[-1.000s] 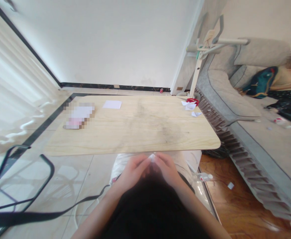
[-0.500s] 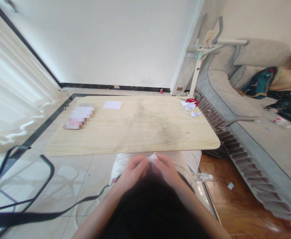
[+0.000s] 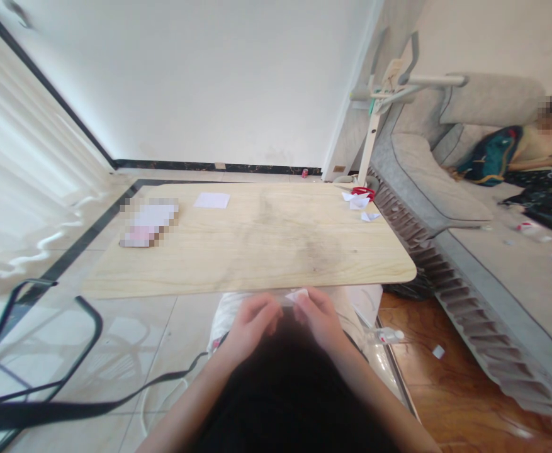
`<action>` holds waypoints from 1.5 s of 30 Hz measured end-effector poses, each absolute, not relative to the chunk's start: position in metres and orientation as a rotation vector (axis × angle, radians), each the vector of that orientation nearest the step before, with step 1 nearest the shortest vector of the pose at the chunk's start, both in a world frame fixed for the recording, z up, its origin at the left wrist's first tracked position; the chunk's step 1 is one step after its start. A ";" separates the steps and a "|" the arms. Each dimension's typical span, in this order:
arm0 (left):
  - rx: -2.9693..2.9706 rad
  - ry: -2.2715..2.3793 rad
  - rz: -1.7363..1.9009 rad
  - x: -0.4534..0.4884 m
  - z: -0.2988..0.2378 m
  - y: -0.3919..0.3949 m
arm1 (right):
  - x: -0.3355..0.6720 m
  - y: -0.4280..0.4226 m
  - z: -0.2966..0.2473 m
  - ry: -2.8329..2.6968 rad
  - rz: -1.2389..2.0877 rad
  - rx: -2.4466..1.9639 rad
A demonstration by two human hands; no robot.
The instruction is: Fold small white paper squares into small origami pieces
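A small folded piece of white paper (image 3: 298,294) is pinched in my right hand (image 3: 320,314), in front of the table's near edge and above my lap. Just left of it, my left hand (image 3: 257,318) has its fingers curled inward. A narrow gap lies between its fingertips and the paper, and I see nothing held in it. The paper's exact folds are too blurred to make out.
The wooden table (image 3: 238,245) bears a flat white sheet (image 3: 212,200), a blurred-out item (image 3: 150,223), folded paper pieces (image 3: 358,202) and red-handled scissors (image 3: 364,192). A plastic bottle (image 3: 389,335) lies low right. Someone sits on the sofa (image 3: 427,170).
My left hand has come away from the folded paper, where both hands met before. The paper has shifted slightly right with my right hand.
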State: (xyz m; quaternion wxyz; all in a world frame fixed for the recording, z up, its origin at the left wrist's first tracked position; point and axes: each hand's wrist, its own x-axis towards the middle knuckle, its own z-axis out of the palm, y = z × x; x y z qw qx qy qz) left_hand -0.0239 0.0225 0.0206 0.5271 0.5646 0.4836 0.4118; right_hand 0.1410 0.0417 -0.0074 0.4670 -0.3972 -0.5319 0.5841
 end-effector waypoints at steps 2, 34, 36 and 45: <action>1.376 1.156 0.966 -0.022 0.021 0.023 | 0.140 0.041 -0.007 -1.330 1.440 -0.966; 1.496 1.138 0.898 -0.022 0.013 0.020 | 0.139 0.034 0.002 -1.567 1.380 -1.018; 1.488 1.109 0.912 -0.023 0.011 0.020 | 0.138 0.034 0.003 -1.560 1.403 -1.018; 1.282 1.096 0.984 -0.022 0.003 0.021 | 0.140 0.037 0.002 -1.509 1.406 -1.066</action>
